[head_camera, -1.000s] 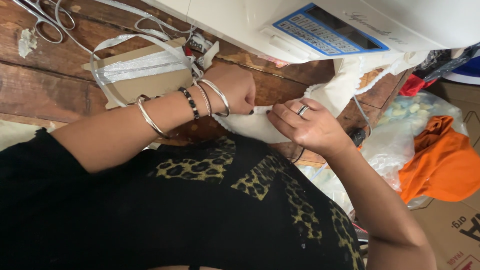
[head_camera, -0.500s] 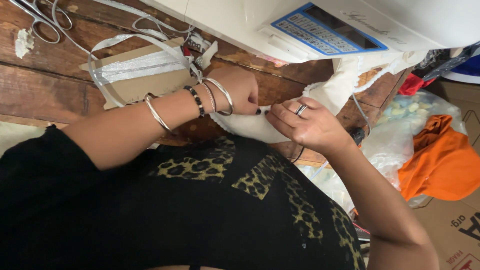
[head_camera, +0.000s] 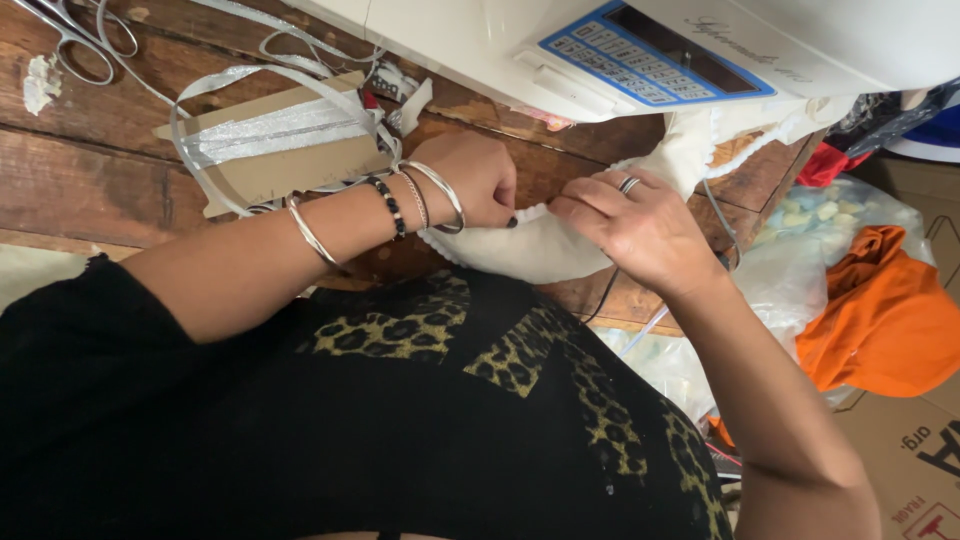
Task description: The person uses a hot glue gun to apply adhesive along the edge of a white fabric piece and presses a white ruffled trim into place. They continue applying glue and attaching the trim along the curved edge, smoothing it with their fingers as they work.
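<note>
White fabric with a scalloped edge lies curved over the near edge of the wooden counter, and both hands pinch it along its upper rim. The left hand is curled nearly into a fist, its grip closed on the fabric's edge with dark-painted fingertips pressed down at the trim; bangles and a beaded bracelet ring its wrist. The right hand, wearing a ring on one finger, has its fingers drawn together, its grip closed on the same edge just beside the left hand, the two sets of fingertips almost meeting. From the right hand the fabric runs up and away towards the underside of a white sewing machine with a blue control panel, which stands at the far side of the counter. The bulk of the fabric hangs below and between the two hands, against the person's black top with a leopard-print pattern.

Beyond the left hand, a piece of cardboard wound with silver ribbon rests on the counter, with loose ribbon looping around it. Scissors lie at the far left corner. To the right, off the counter, sit an orange cloth and a clear plastic bag.
</note>
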